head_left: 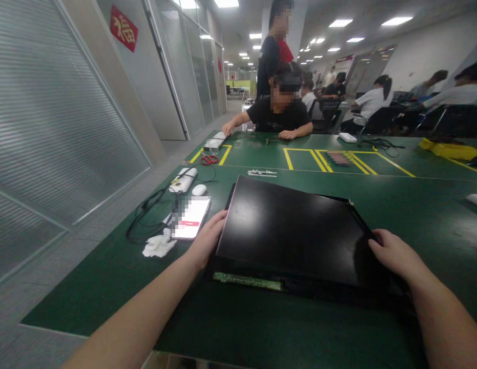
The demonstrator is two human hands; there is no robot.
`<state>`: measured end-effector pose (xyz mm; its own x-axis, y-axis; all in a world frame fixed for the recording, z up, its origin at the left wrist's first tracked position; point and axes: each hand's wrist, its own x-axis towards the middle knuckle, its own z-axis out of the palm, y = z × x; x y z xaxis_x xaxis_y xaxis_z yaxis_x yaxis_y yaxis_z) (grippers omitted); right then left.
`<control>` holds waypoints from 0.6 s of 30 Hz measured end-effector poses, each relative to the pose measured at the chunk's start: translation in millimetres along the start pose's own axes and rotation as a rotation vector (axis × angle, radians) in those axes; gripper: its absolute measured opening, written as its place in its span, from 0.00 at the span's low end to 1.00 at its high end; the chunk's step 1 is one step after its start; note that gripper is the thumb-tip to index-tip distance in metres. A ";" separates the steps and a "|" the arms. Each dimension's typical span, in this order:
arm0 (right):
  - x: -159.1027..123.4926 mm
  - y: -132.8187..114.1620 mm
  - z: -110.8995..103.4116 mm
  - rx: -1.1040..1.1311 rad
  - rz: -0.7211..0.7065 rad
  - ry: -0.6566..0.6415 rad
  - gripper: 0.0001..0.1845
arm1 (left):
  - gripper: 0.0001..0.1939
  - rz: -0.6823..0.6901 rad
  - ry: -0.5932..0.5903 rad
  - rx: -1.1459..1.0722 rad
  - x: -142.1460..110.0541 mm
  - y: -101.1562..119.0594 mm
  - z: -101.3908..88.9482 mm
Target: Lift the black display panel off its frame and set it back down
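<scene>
A glossy black LCD panel (pixel 295 230) lies skewed over a black frame (pixel 318 292) on the green table. Along the near edge shows a green circuit strip (pixel 248 281). My left hand (pixel 209 238) grips the panel's left edge, its fingertips hidden behind it. At the right side, my right hand (pixel 394 253) is closed on the panel's edge, thumb on top; the other fingers are out of sight. A lit phone (pixel 191 218) lies just left of my left hand, with a crumpled white tissue (pixel 159 246) in front of it.
Beyond the phone are a white earbud case (pixel 199 190), a white power strip (pixel 183 180) with black cables, and red-handled scissors (pixel 209 160). Small white strips (pixel 262 173) lie behind the panel. Across the table, a seated person (pixel 278 115) touches a white box (pixel 215 141).
</scene>
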<state>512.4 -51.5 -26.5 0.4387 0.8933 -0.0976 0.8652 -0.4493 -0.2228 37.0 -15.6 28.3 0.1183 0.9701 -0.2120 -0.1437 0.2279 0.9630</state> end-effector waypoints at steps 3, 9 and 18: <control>-0.9 -0.5 0.1 -0.024 -0.003 -0.004 0.28 | 0.21 0.030 -0.004 0.031 0.8 -1.0 -0.2; -1.9 0.6 1.4 -0.010 -0.010 0.016 0.28 | 0.23 -0.018 -0.045 -0.050 3.8 -4.1 -0.9; -2.4 1.2 0.1 0.019 -0.009 0.024 0.27 | 0.18 -0.001 -0.014 -0.107 -1.8 5.3 3.6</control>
<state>512.4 -54.2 -26.6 0.4366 0.8968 -0.0721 0.8646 -0.4404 -0.2419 39.6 -16.5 34.4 0.1318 0.9688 -0.2097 -0.2481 0.2371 0.9393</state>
